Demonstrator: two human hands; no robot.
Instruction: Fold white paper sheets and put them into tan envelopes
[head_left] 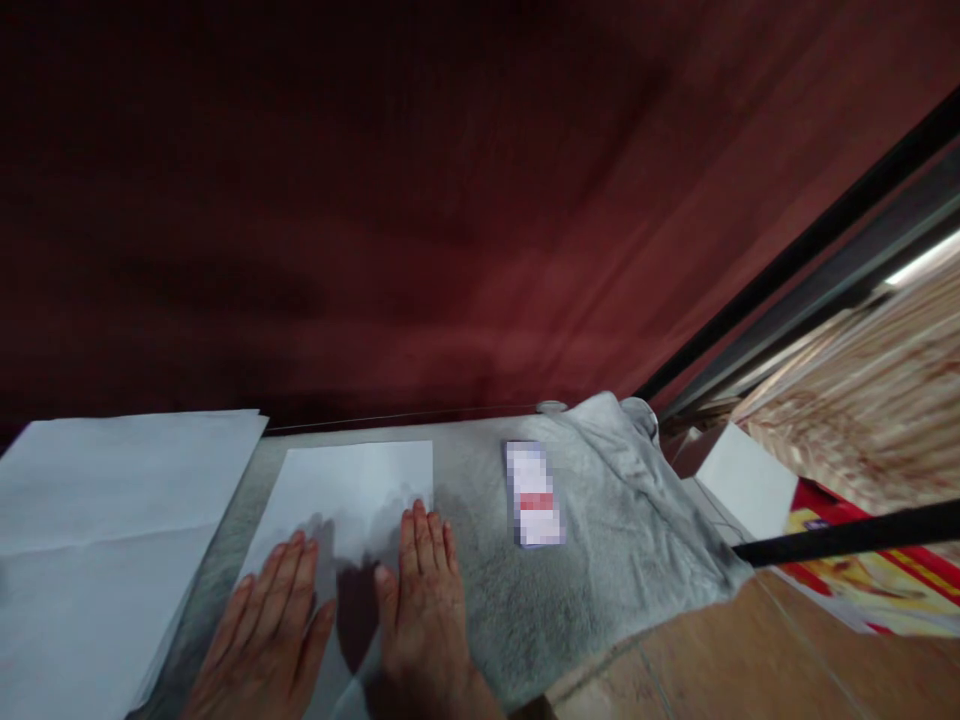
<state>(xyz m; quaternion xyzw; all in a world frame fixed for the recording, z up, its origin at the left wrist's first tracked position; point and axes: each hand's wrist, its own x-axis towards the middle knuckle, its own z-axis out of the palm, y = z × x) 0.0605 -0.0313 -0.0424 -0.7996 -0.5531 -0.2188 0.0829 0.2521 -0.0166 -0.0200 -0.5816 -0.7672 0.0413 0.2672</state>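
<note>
A white sheet of paper (360,470) lies flat on a grey cloth (495,600). Flat on the sheet's left part rests my left hand (270,620), fingers stretched out and the thumb apart. My right hand (427,590) lies at the sheet's right edge, also with straight fingers and the thumb held out. Neither hand grips anything. Both cast dark shadows on the paper, and the hands cover its lower part.
Larger white sheets (112,510) lie to the left. Right of my hands is a phone-shaped item (534,495), its face blurred. A dark red wall or curtain (420,250) rises behind. Farther right are a black bar (855,535), a white box (746,485) and a colourful package (877,570) on the tiled floor.
</note>
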